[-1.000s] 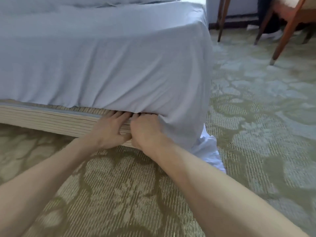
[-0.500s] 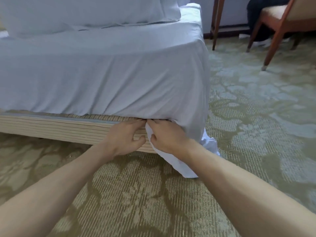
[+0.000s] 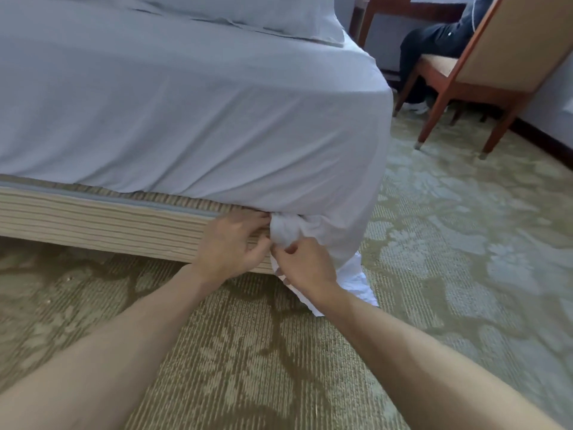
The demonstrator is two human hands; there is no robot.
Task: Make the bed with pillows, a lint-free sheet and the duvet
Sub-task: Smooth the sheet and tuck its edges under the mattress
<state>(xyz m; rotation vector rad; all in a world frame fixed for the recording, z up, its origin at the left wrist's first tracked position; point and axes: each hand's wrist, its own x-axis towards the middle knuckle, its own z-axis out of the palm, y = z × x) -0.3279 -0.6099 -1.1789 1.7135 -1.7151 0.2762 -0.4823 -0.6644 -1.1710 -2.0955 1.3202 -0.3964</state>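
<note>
Head view, low down by the bed corner. White sheet [image 3: 217, 119] covers the top + near side of the bed, fairly smooth w/ a few shallow creases. Its lower edge runs along the top of the ribbed beige bed base [image 3: 93, 225]. At the near-right corner the sheet is gathered into a small wad [image 3: 286, 231] right under the mattress edge. Below it a loose tail [image 3: 356, 283] hangs down and lies crumpled on the carpet [image 3: 248, 352]. Both hands are at that corner, just beside each other, bare forearms reaching in from bottom of frame. L hand [image 3: 231, 246]: back of hand up, fingers bent + close together, tips at the seam where the sheet edge meets the base, thumb tip touching the left side of the wad; can't tell if it actually grips cloth. R hand [image 3: 305, 268]: thumb + index pinch the lower part of the wad, other fingers curled under w/ white cloth showing between them, so it holds the sheet. Pillow [image 3: 248, 13] in a white case lies on the bed at top of frame, its corner near the right edge of the bed. Bkgd right: wooden chair [image 3: 483, 66] w/ tan upholstery stands on the carpet, well apart from the bed. A person in dark clothes [image 3: 434, 41] sits on it, only partly in view. Carpet is green-beige w/ a leaf pattern.
</note>
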